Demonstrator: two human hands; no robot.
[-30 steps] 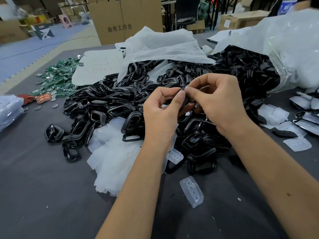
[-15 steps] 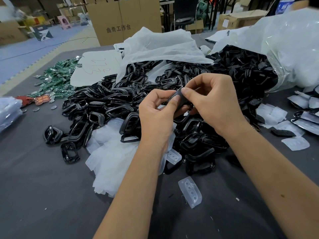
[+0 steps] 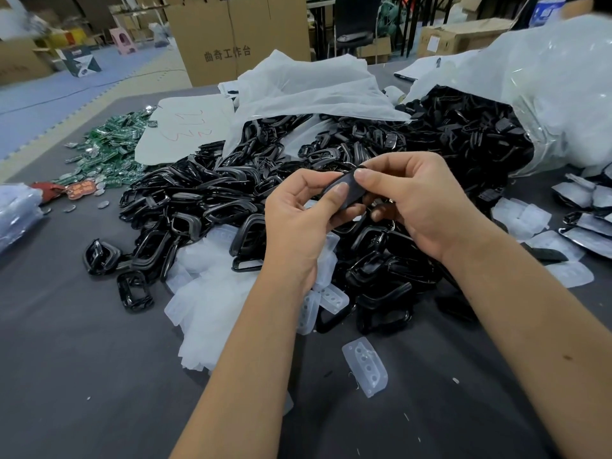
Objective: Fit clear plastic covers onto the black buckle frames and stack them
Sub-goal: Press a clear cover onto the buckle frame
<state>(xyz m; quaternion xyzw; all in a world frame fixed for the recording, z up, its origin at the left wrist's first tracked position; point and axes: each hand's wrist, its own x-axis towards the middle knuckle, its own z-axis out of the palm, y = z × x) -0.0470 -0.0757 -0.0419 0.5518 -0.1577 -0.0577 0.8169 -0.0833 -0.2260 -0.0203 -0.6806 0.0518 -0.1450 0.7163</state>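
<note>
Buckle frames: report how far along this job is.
Done: a few covered frames lie at the right edge of the table. In hand: both hands, left and right, pinch one black frame. Left: a big pile of bare frames and loose clear covers.

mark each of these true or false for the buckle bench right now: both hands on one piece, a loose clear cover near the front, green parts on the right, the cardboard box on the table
1. Both the left hand and the right hand pinch one black oval buckle piece. True.
2. A single clear plastic cover with holes lies alone on the dark grey table. True.
3. The heap of small green parts lies at the right. False: far left.
4. The brown cardboard box with printed characters stands on the table. False: behind it.
</note>
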